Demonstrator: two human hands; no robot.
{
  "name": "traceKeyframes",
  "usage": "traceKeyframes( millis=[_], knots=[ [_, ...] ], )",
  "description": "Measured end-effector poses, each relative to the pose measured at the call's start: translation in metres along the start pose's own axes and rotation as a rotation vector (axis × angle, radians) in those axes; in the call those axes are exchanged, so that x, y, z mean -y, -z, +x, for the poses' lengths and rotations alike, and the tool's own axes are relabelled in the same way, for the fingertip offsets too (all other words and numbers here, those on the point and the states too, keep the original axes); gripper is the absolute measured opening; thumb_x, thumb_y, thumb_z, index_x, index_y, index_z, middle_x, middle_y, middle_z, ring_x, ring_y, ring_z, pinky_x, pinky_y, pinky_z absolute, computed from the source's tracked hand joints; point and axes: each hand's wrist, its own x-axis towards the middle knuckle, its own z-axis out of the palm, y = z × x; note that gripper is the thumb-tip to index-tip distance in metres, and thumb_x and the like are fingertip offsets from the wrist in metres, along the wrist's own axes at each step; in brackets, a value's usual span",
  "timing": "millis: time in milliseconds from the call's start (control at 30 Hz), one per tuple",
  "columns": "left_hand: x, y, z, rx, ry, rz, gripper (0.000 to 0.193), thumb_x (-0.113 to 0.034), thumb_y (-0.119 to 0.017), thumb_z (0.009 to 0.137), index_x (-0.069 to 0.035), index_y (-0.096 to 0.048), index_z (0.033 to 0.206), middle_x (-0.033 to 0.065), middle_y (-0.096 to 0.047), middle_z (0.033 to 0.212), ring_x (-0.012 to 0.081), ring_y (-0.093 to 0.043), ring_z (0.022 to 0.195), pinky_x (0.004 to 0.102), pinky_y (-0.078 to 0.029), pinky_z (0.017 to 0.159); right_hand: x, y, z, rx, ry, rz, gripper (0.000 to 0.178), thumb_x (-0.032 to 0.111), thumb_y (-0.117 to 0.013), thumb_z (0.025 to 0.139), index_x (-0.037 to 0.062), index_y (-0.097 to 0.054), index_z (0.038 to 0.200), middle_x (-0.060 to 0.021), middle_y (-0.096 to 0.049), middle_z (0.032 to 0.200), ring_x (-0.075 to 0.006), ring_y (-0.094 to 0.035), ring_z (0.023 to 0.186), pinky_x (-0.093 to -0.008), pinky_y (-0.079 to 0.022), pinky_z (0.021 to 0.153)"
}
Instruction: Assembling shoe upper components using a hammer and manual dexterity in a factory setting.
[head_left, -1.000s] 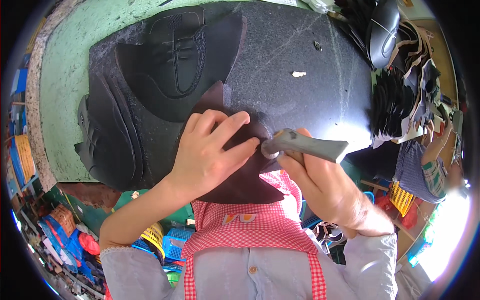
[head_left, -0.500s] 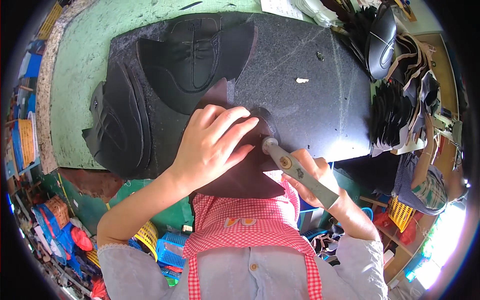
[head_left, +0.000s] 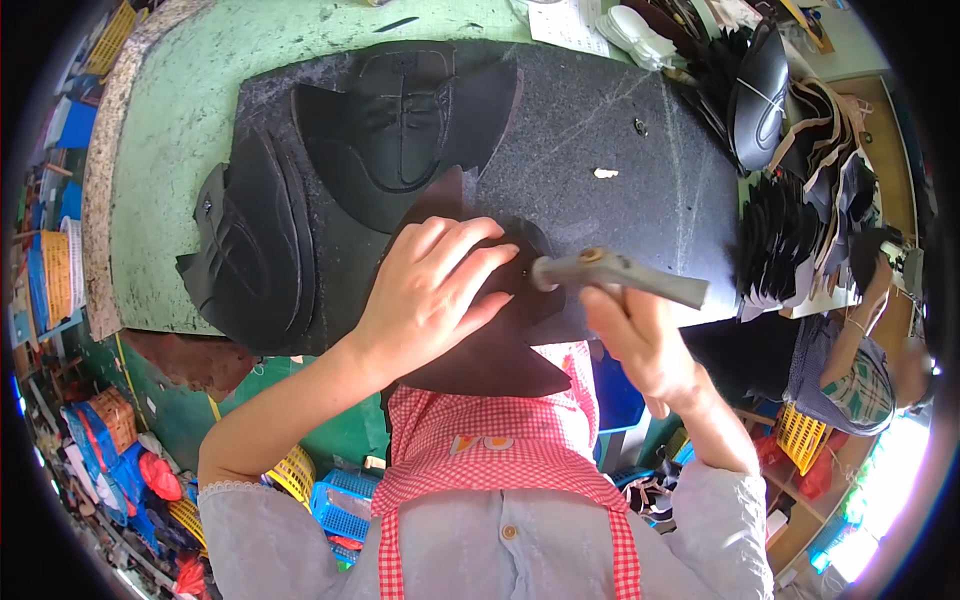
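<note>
My left hand (head_left: 420, 295) lies with fingers extended on a dark brown leather shoe upper piece (head_left: 485, 368), its thumb apart from the fingers. In my right hand (head_left: 645, 345) is a hammer (head_left: 655, 278), gripped by the handle. The round face of the hammer is just right of my left fingertips, over the curved edge of the piece; whether it touches cannot be made out. Beyond my left hand a black stitched shoe upper (head_left: 400, 130) lies flat, partly under the brown piece. Several more black uppers (head_left: 255, 240) are stacked to the left.
A dark mat (head_left: 620, 120) covers the middle of the green table (head_left: 160, 190). Strapped bundles of black pieces (head_left: 780, 235) crowd its right side. White pads (head_left: 635, 35) lie at the back. Another person's arm (head_left: 855, 330) shows at far right.
My right hand has moved slightly right, and the hammer head has swung from a slant to nearly level. My left hand stays on the brown piece. The whole view has shifted a little.
</note>
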Motion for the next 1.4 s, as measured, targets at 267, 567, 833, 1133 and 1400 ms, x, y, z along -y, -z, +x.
traceKeyframes(
  millis=[267, 567, 833, 1133, 1400],
  knots=[
    [-0.022, 0.018, -0.026, 0.169, 0.032, -0.02, 0.074, -0.039, -0.086, 0.067, -0.004, -0.06, 0.127, 0.0191, -0.051, 0.14, 0.0398, -0.05, 0.127, 0.0525, -0.041, 0.107, 0.0, -0.005, -0.007, 0.089, 0.049, -0.024, 0.02, 0.007, -0.065, 0.097, -0.0001, -0.055, 0.113, -0.0149, -0.057, 0.075, -0.0353, -0.067, 0.065, -0.0383, -0.048, 0.053],
    [-0.038, 0.062, -0.025, 0.052, 0.196, -0.376, 0.051, -0.001, -0.072, 0.079, -0.006, -0.065, 0.129, 0.0104, -0.07, 0.121, 0.0257, -0.067, 0.11, 0.0383, -0.052, 0.097, -0.041, 0.032, -0.016, -0.517, -0.189, -0.074, 0.016, 0.012, -0.069, 0.094, 0.0017, -0.059, 0.099, -0.0061, -0.05, 0.07, -0.0073, -0.042, 0.068, -0.0275, -0.041, 0.059],
    [-0.034, 0.1, -0.008, -0.513, 0.911, -1.292, 0.032, -0.014, -0.067, 0.098, 0.001, -0.062, 0.125, 0.0071, -0.069, 0.113, 0.0158, -0.067, 0.102, 0.0315, -0.052, 0.09, -0.051, 0.032, -0.03, -0.491, -0.394, 0.311, 0.02, 0.022, -0.068, 0.098, 0.0047, -0.059, 0.093, 0.0035, -0.047, 0.069, -0.0027, -0.04, 0.067, -0.0235, -0.032, 0.057],
    [-0.03, 0.101, -0.023, -0.551, 0.723, -1.341, 0.03, -0.01, -0.064, 0.098, 0.001, -0.062, 0.126, 0.0084, -0.069, 0.116, 0.0161, -0.067, 0.102, 0.0315, -0.052, 0.09, -0.043, 0.029, -0.024, -0.399, -0.216, 0.115, 0.021, 0.019, -0.07, 0.096, 0.0006, -0.062, 0.099, -0.0031, -0.059, 0.074, -0.0071, -0.051, 0.072, -0.0272, -0.045, 0.066],
    [-0.062, 0.092, -0.012, -0.063, 0.063, 0.117, 0.045, -0.024, -0.073, 0.092, 0.003, -0.065, 0.127, 0.0192, -0.067, 0.12, 0.03, -0.067, 0.102, 0.0371, -0.051, 0.091, -0.039, 0.031, -0.027, -0.395, -0.257, 0.176, 0.022, 0.022, -0.069, 0.097, 0.0011, -0.063, 0.101, -0.0003, -0.058, 0.073, -0.0051, -0.049, 0.067, -0.0248, -0.042, 0.06]
  ],
)
